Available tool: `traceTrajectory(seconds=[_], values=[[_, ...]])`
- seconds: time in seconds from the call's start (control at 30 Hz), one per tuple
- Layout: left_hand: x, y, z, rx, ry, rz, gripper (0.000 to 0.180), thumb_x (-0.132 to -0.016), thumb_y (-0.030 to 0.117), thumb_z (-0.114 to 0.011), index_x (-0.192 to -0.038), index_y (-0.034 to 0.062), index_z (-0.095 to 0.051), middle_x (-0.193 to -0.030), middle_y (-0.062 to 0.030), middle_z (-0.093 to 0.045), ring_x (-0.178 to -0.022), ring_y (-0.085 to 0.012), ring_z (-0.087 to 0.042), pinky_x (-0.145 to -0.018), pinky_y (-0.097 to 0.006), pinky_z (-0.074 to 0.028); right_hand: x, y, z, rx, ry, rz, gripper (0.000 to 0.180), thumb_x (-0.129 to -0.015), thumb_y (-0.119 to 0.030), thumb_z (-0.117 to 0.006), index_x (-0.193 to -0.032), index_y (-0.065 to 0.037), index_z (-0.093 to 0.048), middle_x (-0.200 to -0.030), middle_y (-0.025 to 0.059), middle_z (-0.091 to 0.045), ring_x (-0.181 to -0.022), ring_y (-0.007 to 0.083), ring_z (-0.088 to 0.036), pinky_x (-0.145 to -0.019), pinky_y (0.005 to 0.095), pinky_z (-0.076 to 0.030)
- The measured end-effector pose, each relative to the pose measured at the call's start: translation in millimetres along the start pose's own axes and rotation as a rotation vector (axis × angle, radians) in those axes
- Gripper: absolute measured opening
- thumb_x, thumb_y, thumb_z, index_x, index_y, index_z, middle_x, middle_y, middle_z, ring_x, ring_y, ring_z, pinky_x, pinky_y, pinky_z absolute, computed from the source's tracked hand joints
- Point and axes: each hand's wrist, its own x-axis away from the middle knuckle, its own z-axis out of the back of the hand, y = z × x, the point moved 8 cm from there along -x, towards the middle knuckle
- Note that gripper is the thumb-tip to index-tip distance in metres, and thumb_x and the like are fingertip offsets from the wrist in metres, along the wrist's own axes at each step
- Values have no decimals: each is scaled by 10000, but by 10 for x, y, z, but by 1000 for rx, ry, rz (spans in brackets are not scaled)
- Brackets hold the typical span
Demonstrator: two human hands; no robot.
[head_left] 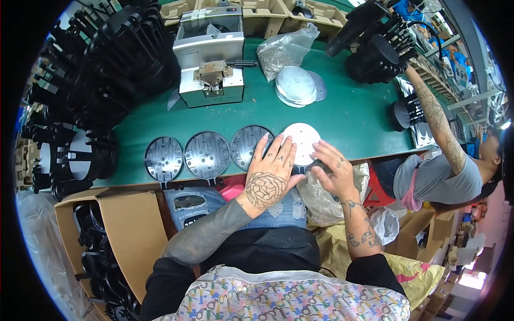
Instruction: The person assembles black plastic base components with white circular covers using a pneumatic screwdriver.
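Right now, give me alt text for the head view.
Both hands, left hand and right hand, press on a white round disc at the green table edge. Three dark round plates lie in a row to its left.

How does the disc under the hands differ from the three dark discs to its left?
The white disc is pale with a plain face; the dark discs are grey-black and ribbed. The left hand and right hand touch the white disc; the dark discs lie untouched. All are round, lying flat along the green table edge.

Single head-worn fisheye view, looking steeply down, close over the green table point(342, 115) edge, rim bending outward
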Motion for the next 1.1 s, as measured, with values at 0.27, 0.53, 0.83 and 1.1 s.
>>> traceTrajectory(seconds=[0.27, 0.53, 0.83, 1.1], values=[[-64, 24, 38, -54, -41, -6, 754, -833, 515, -695, -1363, -4, -561, -1447, -148, -528, -1389, -281, -439, -1187, -540, -199, 44, -82, -88, 188, 28, -69, 332, -867, -208, -730, -1184, -111, -701, -1306, 100, -655, -1256, 311, -592, -1067, 471, -436], [-32, -42, 20, -14, -88, 31, 810, -828, 493, -690, -1405, -39, -493, -1485, -182, -472, -1428, -300, -381, -1195, -554, -190, -561, -222, -191, 161, 70, -150, 277, -861, -147, -702, -1133, -93, -701, -1202, 82, -691, -1064, 298, -676, -997, 421, -489], [455, -428, 486, -131, 39, 187, 877, -807, 545, -700, -1395, -66, -476, -1487, -217, -435, -1422, -373, -348, -1189, -528, -211, -1323, 216, -650, 532, 69, -146, 398, -884, -210, -667, -1231, -15, -646, -1298, 191, -638, -1240, 345, -585, -1033, 425, -466], [622, -687, 563, -37, 67, 277, 1081, -728, 601, -750, -1492, -45, -341, -1505, -201, -413, -1412, -329, -372, -1187, -525, -200, -1059, -682, -227, 346, 295, 298, 213, -800, -17, -716, -1004, -77, -717, -946, 78, -739, -857, 244, -725, -746, 334, -580]])
